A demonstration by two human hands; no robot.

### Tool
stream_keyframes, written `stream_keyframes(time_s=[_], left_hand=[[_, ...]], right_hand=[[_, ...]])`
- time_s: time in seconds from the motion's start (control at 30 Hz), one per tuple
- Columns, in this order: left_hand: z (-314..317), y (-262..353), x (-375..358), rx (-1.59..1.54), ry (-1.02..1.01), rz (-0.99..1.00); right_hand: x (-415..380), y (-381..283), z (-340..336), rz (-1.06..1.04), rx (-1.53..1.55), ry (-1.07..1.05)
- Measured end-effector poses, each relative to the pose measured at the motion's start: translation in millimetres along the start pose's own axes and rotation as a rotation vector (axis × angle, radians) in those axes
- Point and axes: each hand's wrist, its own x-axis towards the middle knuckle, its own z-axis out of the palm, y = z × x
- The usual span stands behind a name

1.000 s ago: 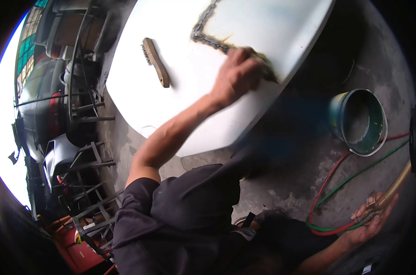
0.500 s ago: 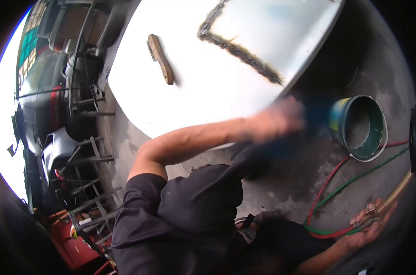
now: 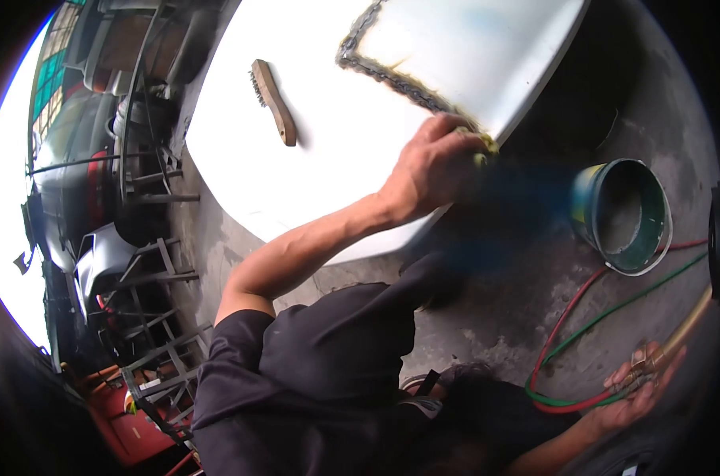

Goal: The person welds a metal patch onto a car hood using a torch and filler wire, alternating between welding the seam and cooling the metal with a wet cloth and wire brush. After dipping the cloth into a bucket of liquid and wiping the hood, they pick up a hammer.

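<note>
My left hand (image 3: 435,163) is closed on a small yellow-green wad (image 3: 485,145), perhaps a rag or sponge, mostly hidden by the fingers. It presses at the lower end of a dark, scorched weld seam (image 3: 408,86) on a white panel (image 3: 336,182), near the panel's edge. At lower right, my right hand (image 3: 634,393) grips the brass handle of a gas torch (image 3: 646,365). Red and green hoses (image 3: 570,407) run from that handle. The torch's far end is out of sight. A wooden wire brush (image 3: 274,103) lies on the panel, bristles facing left.
A green bucket (image 3: 630,218) with a wire handle stands on the concrete floor (image 3: 527,317), right of the panel. The hoses loop across the floor beneath it. Metal frames (image 3: 157,270) and car parts crowd the left. A blurred blue patch (image 3: 519,214) lies beside the bucket.
My left hand has moved up and left from beyond the panel's edge onto the seam's lower end. The wad now shows in its fingers. My right hand with the torch has barely moved.
</note>
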Motion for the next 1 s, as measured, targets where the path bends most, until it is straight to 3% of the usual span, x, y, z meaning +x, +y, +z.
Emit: stream_keyframes(time_s=[0.13, 0.2, 0.27, 0.33, 0.4, 0.43, 0.5, 0.53, 0.57, 0.6, 0.63, 0.67, 0.77, 0.83, 1.0], left_hand=[[-12.8, -22.5, 14.4, 0.111, 0.108, 0.078], [-26.0, -46.7, 25.1, 0.303, 0.161, 0.241], [-46.2, -116.9, 22.9, -1.196, 0.172, -0.297], [-105.3, -155.7, 42.1, -0.814, 0.179, -0.127], [-149.7, -177.0, 48.9, 0.554, 0.36, -0.297], [-143.7, -187.6, 49.1, 0.554, 0.359, -0.29], [-119.0, -208.7, 44.8, 0.242, 0.28, -0.164], [-76.9, -158.2, 41.7, 0.709, 0.297, -0.008], [-24.6, -183.3, 27.4, 0.233, 0.362, 0.171], [-3.1, -112.2, 24.6, 0.422, 0.121, 0.301], [18.9, -64.2, 15.9, 0.243, -0.139, 0.306], [59.5, -65.4, -8.3, 0.168, -0.127, 0.414], [67.6, 22.7, -24.0, 0.029, -0.341, 0.384], [65.7, 36.9, -27.3, -0.102, -0.341, 0.347], [26.2, 41.1, -12.2, -0.026, -0.272, 0.212]], right_hand=[[1.4, 1.6, -2.0, -0.017, 0.016, -0.031], [0.6, -3.0, 2.4, 0.022, 0.036, -0.007], [-0.8, -1.3, -2.4, 0.021, 0.042, -0.002], [-2.5, 0.4, -6.1, 0.022, 0.047, 0.01], [-2.7, 0.8, -8.5, 0.011, 0.048, -0.015], [-2.6, 2.3, -10.8, 0.01, 0.05, -0.009], [-4.5, 6.1, -13.9, 0.012, 0.062, -0.012], [-4.3, 5.4, -11.3, 0.014, 0.065, -0.013], [-3.2, 3.5, -6.1, 0.014, 0.067, -0.01], [-3.1, 2.0, -2.4, 0.011, 0.068, -0.01], [-3.2, -1.0, 1.1, 0.009, 0.064, -0.029], [-2.6, -3.5, 3.6, 0.007, 0.04, -0.036], [-2.7, -3.1, 4.5, -0.012, 0.04, -0.058], [-3.5, -0.8, 4.1, -0.018, 0.068, -0.073], [-7.2, 3.9, 0.9, -0.013, 0.115, -0.117]])
